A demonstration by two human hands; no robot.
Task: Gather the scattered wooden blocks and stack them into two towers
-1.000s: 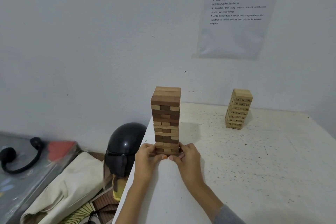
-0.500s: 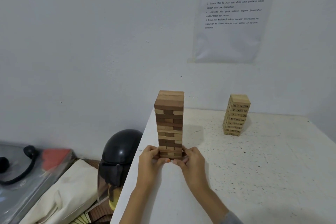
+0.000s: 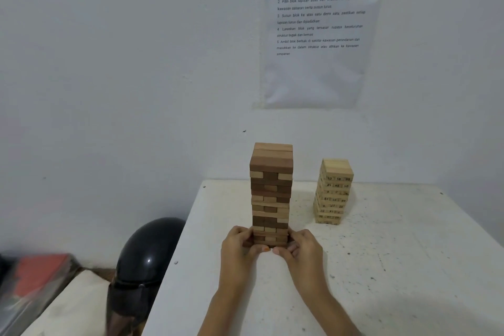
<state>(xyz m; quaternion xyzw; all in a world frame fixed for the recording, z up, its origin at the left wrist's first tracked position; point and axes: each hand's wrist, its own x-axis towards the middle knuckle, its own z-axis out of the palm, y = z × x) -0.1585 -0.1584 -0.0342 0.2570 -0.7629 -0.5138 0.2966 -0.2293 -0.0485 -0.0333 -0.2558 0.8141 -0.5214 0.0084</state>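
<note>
A tall tower of dark and light wooden blocks (image 3: pixel 270 188) stands upright near the left side of the white table (image 3: pixel 381 267). My left hand (image 3: pixel 237 247) and my right hand (image 3: pixel 301 247) grip its bottom layers from either side, fingers curled round the base and thumbs meeting in front. A shorter tower of pale numbered blocks (image 3: pixel 334 191) stands farther back to the right, untouched. No loose blocks are visible.
The table's left edge runs close to the dark tower. Below it on the left sit a black helmet (image 3: pixel 147 256), a cream bag (image 3: pixel 73 305) and a red item under plastic (image 3: pixel 38 275). A printed sheet (image 3: pixel 319 33) hangs on the white wall.
Both hands stay clasped on the base of the dark tower. The view has shifted, and the tower with the hands sits a little farther onto the table.
</note>
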